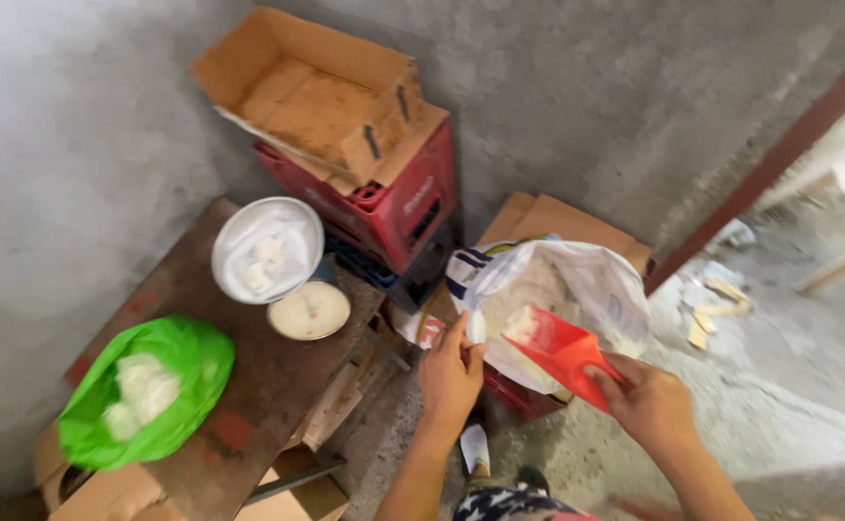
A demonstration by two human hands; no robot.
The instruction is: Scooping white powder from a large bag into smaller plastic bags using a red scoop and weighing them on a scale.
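Observation:
My left hand (449, 371) pinches the rim of an open white woven sack (586, 275) that holds white powder. My right hand (646, 400) grips the handle of a red plastic scoop (559, 352), whose blade is dusted with white powder and sits inside the sack's mouth. The sack leans against a red crate low on the floor. Both forearms reach up from the bottom of the view.
A brown wooden table (249, 386) at left bears a weighing scale (309, 309) with a bag-lined pan (266, 249) and a green plastic bag (147, 391) of white lumps. Stacked red crates (413, 207) topped by an open cardboard box (316, 92) stand against the grey wall.

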